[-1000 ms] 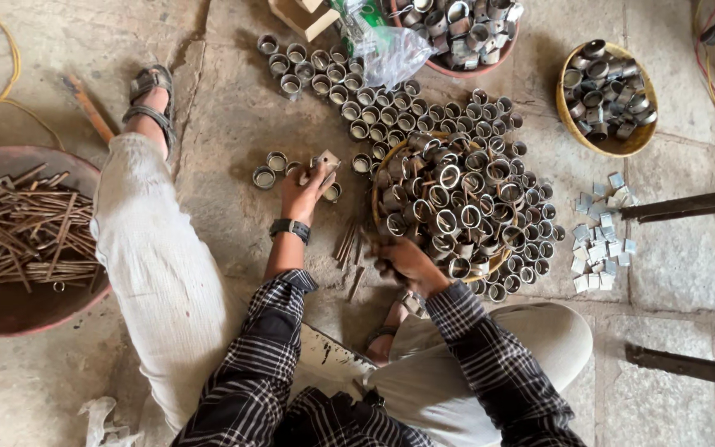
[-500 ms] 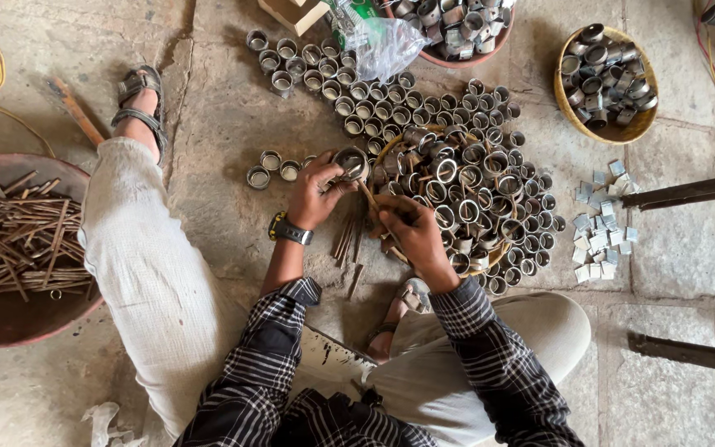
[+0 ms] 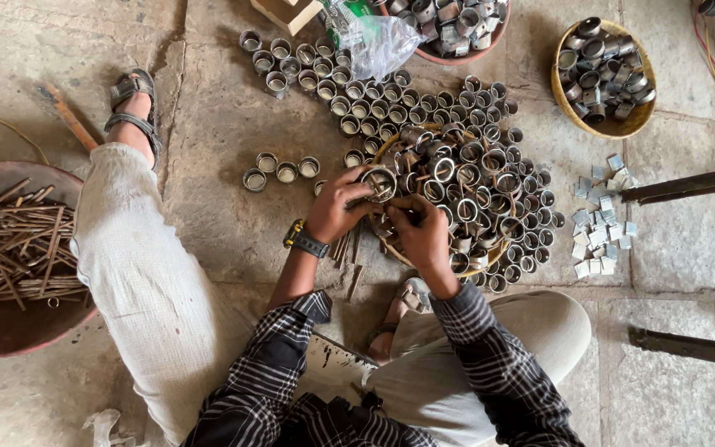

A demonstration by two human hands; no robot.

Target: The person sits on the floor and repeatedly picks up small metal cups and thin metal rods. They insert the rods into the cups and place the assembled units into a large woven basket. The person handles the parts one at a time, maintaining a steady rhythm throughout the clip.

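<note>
Near the middle of the frame, both hands, left hand [image 3: 337,211] and right hand [image 3: 421,234], grip one metal ring [image 3: 379,182]; it looks hard, light, best pinched by its rim.

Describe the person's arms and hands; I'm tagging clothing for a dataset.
Both arms wear a black-and-white checked shirt with the sleeves pushed up above the elbows. The left hand is bare, with a dark wristwatch with a yellow edge on its wrist. The right hand is bare, with nothing on its wrist.
</note>
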